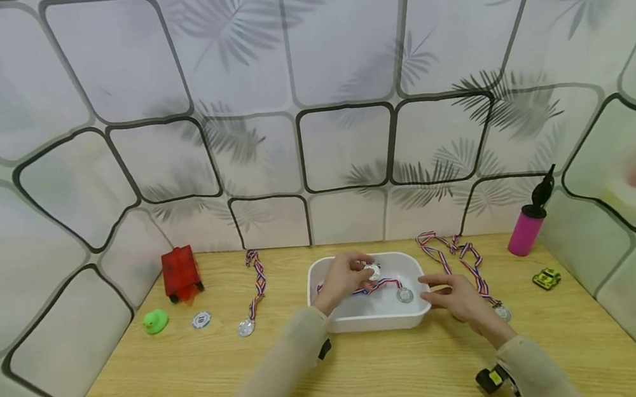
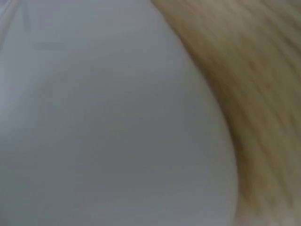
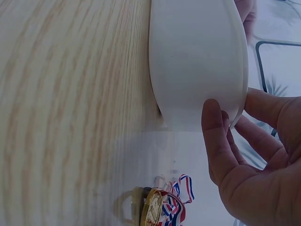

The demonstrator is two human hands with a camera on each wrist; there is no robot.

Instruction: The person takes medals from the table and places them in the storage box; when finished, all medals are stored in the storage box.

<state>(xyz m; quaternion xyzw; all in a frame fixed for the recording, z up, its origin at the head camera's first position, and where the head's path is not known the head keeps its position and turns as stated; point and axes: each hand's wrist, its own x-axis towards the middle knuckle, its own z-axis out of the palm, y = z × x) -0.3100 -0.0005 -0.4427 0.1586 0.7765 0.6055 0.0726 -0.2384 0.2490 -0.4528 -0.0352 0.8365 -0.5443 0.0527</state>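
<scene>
A white plastic bin (image 1: 373, 323) stands on the wooden table. Inside it lies a silver medal (image 1: 404, 295) on a red, white and blue ribbon. My left hand (image 1: 344, 280) reaches over the bin's left part and pinches another silver medal (image 1: 372, 272) between thumb and fingers. My right hand (image 1: 455, 297) grips the right end of the bin, its fingers spread along the rim and outer wall, as the right wrist view shows. The bin's wall (image 2: 117, 132) fills most of the left wrist view, where the left hand's fingers are out of sight.
Ribboned medals lie left (image 1: 246, 327) and right (image 1: 501, 312) of the bin. Farther left are a red toy suitcase (image 1: 180, 272), a green rubber duck (image 1: 155, 321) and a poker chip (image 1: 201, 319). At right stand a pink pump (image 1: 523, 236) and a yellow toy car (image 1: 547, 279).
</scene>
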